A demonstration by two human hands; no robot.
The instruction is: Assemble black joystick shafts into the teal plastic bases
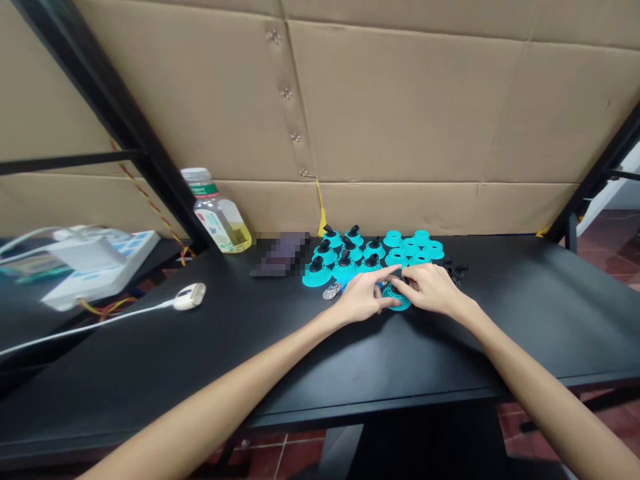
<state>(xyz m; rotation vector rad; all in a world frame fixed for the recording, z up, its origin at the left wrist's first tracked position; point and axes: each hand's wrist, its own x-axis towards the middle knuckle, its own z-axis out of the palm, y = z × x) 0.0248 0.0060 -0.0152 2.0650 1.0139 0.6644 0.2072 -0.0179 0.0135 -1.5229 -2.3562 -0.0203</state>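
Note:
My left hand (361,297) reaches in from the left, its thumb at the near edge of a round turquoise plastic piece (399,304) and its index finger stretched over the top. My right hand (433,288) is closed with its fingertips on a small black part at the middle of that piece; the fingers hide most of the part. Beside my left hand lies a tool with a shiny metal end (332,291) and blue on it, partly covered by the hand. Behind the hands stand several turquoise pieces fitted with black knobs (345,265) and several turquoise rings (422,257) without knobs.
Small black parts (456,272) lie right of the rings. Along the back left are a pixelated dark object (283,255) and a bottle of yellow liquid (220,217). A white cable plug (189,297) and a power strip (95,273) lie farther left. Cardboard (410,113) walls the back.

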